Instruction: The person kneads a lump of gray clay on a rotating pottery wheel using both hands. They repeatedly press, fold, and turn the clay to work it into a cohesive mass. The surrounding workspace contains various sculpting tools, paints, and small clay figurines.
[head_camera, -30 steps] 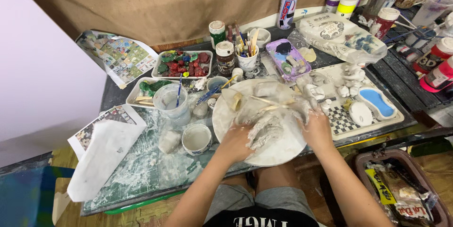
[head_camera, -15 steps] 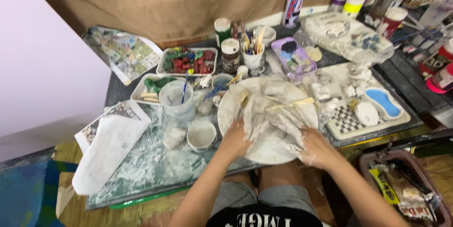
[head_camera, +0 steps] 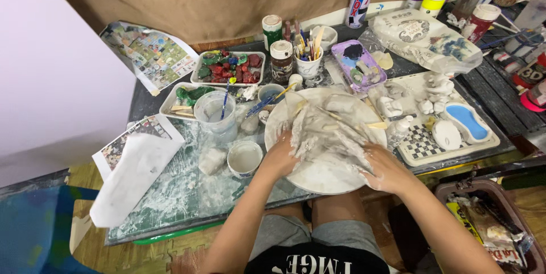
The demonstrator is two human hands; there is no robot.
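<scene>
Desk seen from above, spattered white. At far left, a white folded sheet is laid over a printed page.

Toward 12 o'clock of the left hand: a clear cup holding a blue-handled brush, and two trays, one with green lumps, one with red and green pieces.

At 9 o'clock of the left hand, just beside it, a small white bowl with pale slip inside.

Left hand is pressed flat, fingers spread, on the grey clay mass, gripping nothing.

The mass is heaped on a round white plate, its long axis running 10 to 4 o'clock, lying between both hands, equally near each.

Right hand is likewise pressed on the mass's 4 o'clock edge, fingers extended, coated grey.

At 2 o'clock, a tray carries small white figures.
</scene>
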